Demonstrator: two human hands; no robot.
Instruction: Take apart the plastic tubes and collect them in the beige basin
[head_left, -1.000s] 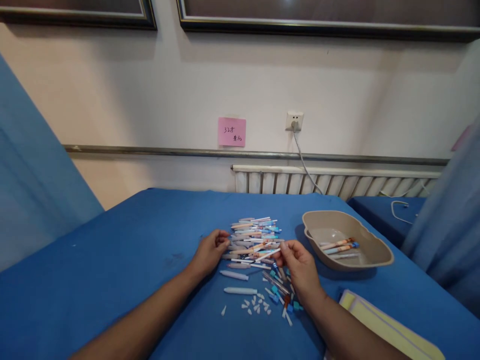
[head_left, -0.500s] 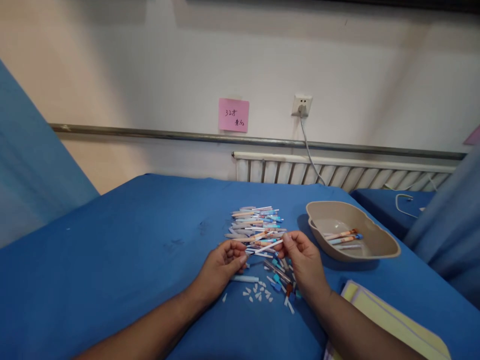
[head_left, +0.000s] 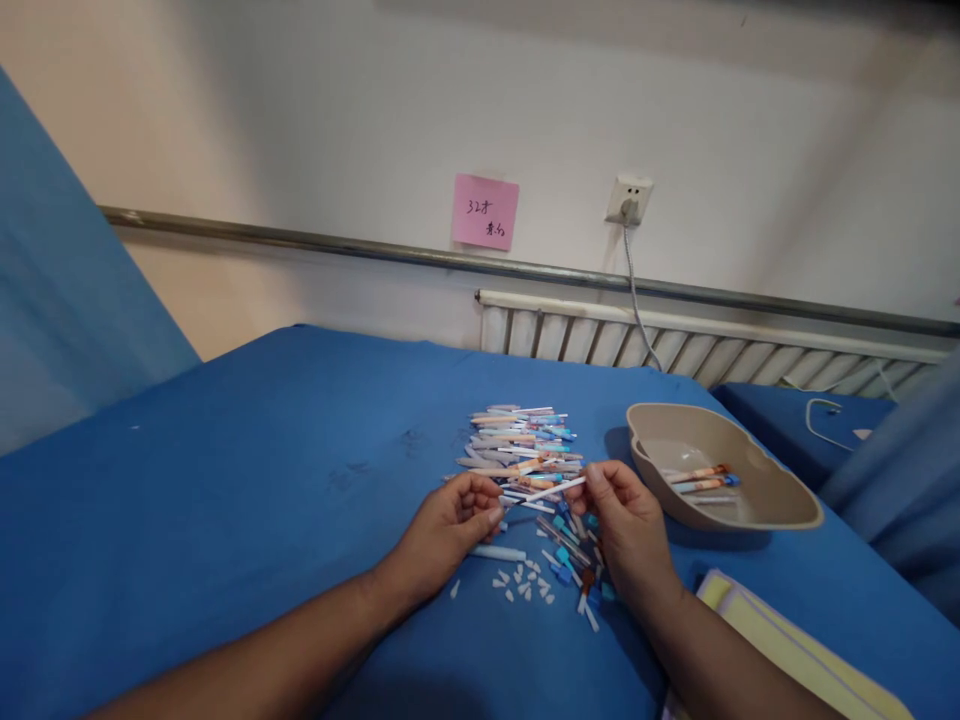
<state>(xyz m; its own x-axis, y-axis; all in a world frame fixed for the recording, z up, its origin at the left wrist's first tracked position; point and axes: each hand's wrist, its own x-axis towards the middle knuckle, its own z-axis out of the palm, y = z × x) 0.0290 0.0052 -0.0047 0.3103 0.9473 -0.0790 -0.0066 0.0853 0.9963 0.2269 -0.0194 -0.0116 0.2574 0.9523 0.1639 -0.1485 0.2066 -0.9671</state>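
My left hand (head_left: pixel 456 522) pinches the dark-tipped end of a thin white pen refill (head_left: pixel 553 490). The other end of that refill sits between the thumb and fingers of my right hand (head_left: pixel 628 525). Whether a small tip piece is also in my left fingers is hidden. Behind the hands lies a stack of pen barrels and refills (head_left: pixel 517 440). Below the refill, several small white cone-shaped pen tips (head_left: pixel 525 582) are scattered, with a pale blue pen barrel (head_left: pixel 499 552) just above them. Blue, teal and brown pen parts (head_left: pixel 566 560) lie beside my right hand.
A beige basin (head_left: pixel 780 512) holding a few pens (head_left: pixel 701 480) stands at the right. Nearer me is a folded yellow cloth (head_left: pixel 795 650). Everything rests on a blue-covered surface (head_left: pixel 262 480). Behind it are a radiator (head_left: pixel 592 335) and a plugged-in cable (head_left: pixel 634 270).
My view has shifted slightly, so the table items and hands appear a little further right. Both hands keep their hold on the refill, with little other movement.
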